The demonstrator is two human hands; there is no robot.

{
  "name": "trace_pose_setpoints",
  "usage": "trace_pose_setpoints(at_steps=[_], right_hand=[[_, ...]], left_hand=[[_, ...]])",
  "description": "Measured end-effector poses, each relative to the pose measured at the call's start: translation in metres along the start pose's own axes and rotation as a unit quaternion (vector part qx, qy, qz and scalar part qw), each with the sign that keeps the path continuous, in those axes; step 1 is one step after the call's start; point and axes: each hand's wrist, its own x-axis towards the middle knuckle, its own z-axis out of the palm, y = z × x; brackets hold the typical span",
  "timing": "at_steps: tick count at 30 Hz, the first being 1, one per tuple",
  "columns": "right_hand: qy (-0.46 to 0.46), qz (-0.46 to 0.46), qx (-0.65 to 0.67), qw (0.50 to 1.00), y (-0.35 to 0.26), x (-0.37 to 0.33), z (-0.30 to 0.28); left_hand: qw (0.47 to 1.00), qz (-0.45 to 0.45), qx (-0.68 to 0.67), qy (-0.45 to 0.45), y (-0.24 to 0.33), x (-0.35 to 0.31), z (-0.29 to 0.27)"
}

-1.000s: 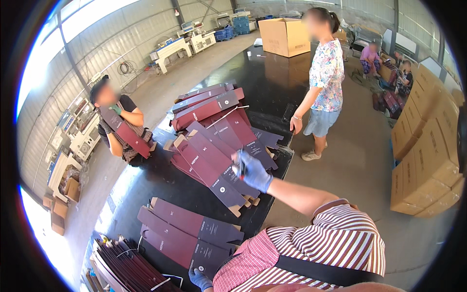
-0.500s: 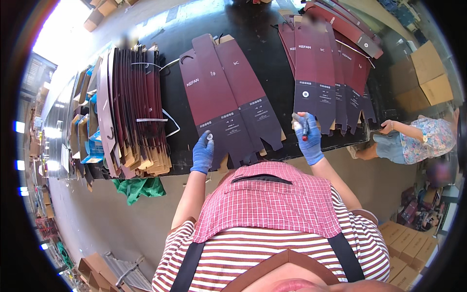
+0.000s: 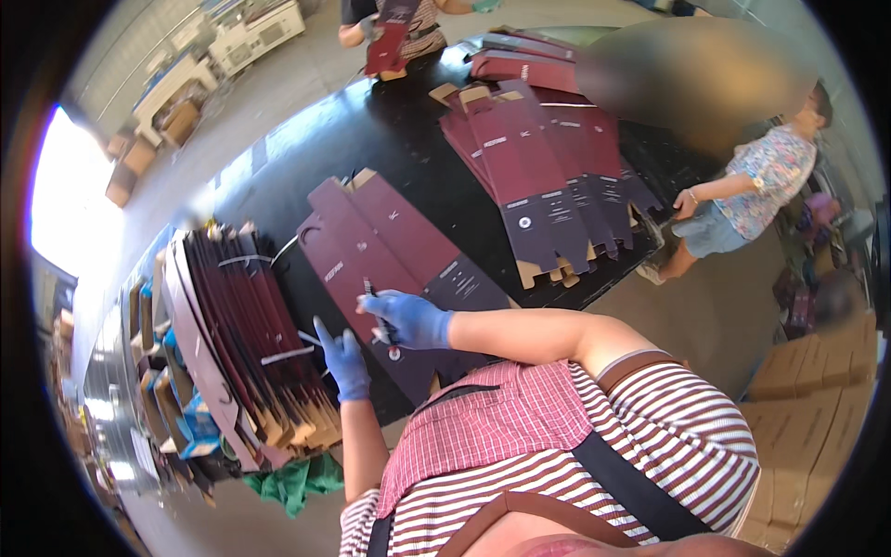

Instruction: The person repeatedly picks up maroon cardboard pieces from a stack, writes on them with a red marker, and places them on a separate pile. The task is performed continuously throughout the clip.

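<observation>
A flattened maroon and dark grey carton lies slantwise on the black table in front of me. My right hand, in a blue glove, is over its lower part, closed around a dark marker pen. A small round white sticker shows on the carton just below that hand. My left hand, gloved in blue too, is at the carton's left edge with fingers stretched out, holding nothing I can see. Beside it on the left stands a thick stack of folded cartons with white straps.
More flattened cartons overlap at the right of the black table. A person in a flowered top stands at its right end. Across the table another person holds a carton. Green cloth hangs below the left stack; brown boxes are behind me.
My right hand has moved left from beside the right-hand cartons to over the middle carton, with the marker pen. My left hand has shifted toward the left stack. The view has turned.
</observation>
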Motion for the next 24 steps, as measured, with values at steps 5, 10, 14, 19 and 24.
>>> trace_pose_setpoints(at_steps=[5,10,14,19,24], right_hand=[[0.193,0.309,0.671,0.646,0.016,0.004,-0.157],[0.382,0.239,0.103,0.887,0.011,-0.023,-0.276],[0.275,0.31,0.137,0.9,0.053,-0.073,-0.242],[0.151,0.372,0.327,0.856,0.097,-0.11,-0.168],[0.058,0.394,0.375,0.837,0.116,-0.119,-0.126]], left_hand=[[0.995,-0.06,-0.066,-0.052,0.007,-0.01,-0.006],[0.994,0.032,0.067,-0.079,0.035,-0.018,0.032],[0.955,0.013,0.215,-0.204,0.023,-0.056,0.089],[0.853,0.018,0.425,-0.301,0.016,-0.079,0.134],[0.816,-0.054,0.487,-0.307,0.007,-0.083,0.156]])
